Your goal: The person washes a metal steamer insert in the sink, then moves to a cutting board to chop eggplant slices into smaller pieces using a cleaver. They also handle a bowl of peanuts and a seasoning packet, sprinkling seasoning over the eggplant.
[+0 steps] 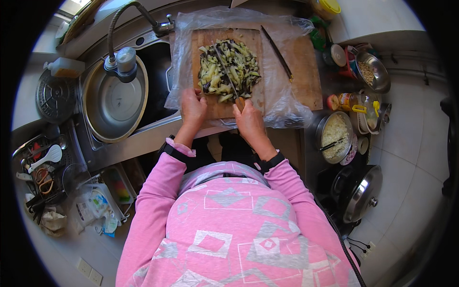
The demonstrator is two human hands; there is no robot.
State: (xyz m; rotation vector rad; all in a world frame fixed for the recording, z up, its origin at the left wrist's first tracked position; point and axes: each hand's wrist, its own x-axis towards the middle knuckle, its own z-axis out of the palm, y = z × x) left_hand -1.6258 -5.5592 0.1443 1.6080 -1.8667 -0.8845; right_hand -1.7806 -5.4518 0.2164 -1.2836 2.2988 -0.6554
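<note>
A pile of chopped eggplant (245, 62), pale green with dark purple skin, lies on a wooden cutting board (220, 111). My right hand (250, 123) is closed round the wooden handle of a kitchen knife (224, 68). The knife's blade points away from me and lies across the pile, slanting to the left. My left hand (193, 110) has its fingers curled at the near left edge of the board, apart from the eggplant. Clear plastic sheeting (282, 98) spreads beneath and around the board.
Dark chopsticks (277, 53) lie on the sheeting to the right. At left, a metal basin (117, 106) stands in the sink under a flexible faucet (111, 36). On the right are a bowl of chopped white food (337, 126), a bowl of peanuts (367, 74) and a lidded pan (366, 193).
</note>
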